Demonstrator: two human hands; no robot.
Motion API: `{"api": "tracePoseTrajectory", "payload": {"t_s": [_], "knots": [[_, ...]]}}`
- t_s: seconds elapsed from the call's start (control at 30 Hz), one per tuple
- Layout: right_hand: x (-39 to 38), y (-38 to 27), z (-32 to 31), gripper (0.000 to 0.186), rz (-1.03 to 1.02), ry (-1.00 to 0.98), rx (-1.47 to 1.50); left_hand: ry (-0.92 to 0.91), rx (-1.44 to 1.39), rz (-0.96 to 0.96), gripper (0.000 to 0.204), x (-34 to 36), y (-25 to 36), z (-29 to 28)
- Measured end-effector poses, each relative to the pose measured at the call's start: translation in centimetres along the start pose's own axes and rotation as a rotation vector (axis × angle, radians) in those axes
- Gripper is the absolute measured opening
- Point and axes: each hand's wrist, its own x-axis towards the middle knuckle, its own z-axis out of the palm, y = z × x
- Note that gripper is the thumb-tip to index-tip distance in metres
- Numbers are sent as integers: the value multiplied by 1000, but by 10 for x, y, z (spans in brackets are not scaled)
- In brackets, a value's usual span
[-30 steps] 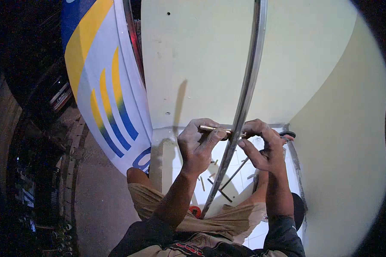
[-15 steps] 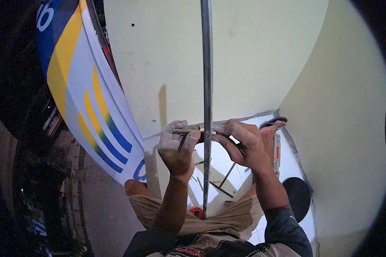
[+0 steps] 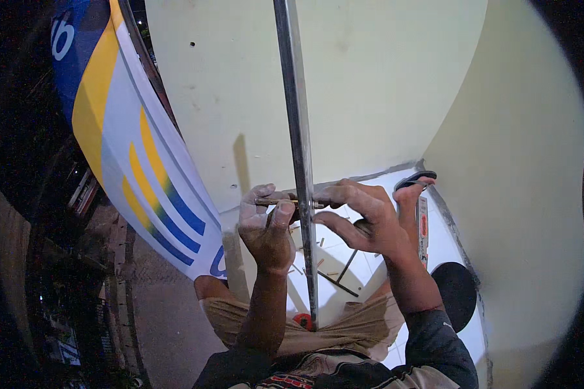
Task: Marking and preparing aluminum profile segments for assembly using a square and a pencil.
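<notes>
A long dark metal bar (image 3: 296, 117) stands upright, slightly tilted, before me. My left hand (image 3: 266, 227), dusted white, pinches a brass-coloured bolt (image 3: 274, 201) between thumb and fingers. The bolt lies crosswise at the bar, and its threaded end shows on the bar's right side. My right hand (image 3: 363, 217) is beside that end, its index finger close above and its thumb lower, with a gap between them. Whether the index fingertip touches the bolt or the bar, I cannot tell. The bar's lower end meets a red round thing (image 3: 302, 320) between my legs.
On the white tiled floor (image 3: 334, 259) lie several brass-coloured pieces and a dark T-shaped metal tool (image 3: 345, 275). A spirit level (image 3: 423, 227) is by my sandalled foot at right, with a black round object (image 3: 453, 295) nearer. Pale walls (image 3: 383, 84) rise ahead; a printed banner (image 3: 133, 149) hangs left.
The bar's upper end has tilted left. My right thumb has straightened and moved away from the index finger. My left hand keeps its hold on the bolt.
</notes>
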Motion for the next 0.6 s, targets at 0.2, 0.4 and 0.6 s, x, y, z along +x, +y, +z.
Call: {"api": "tracePoseTrajectory", "payload": {"t_s": [0.2, 0.4, 0.6], "knots": [[-5, 7, -2, 19, 52, -18, 36, 18, -4, 34, 51, 3, -8, 0], [-6, 6, 12, 25, -105, 25, -270, 38, -15, -91, 60, 1, 0, 4], [8, -6, 4, 30, -178, -42, -355, 9, -11, 19, 53, 0, -2, 0]]}}
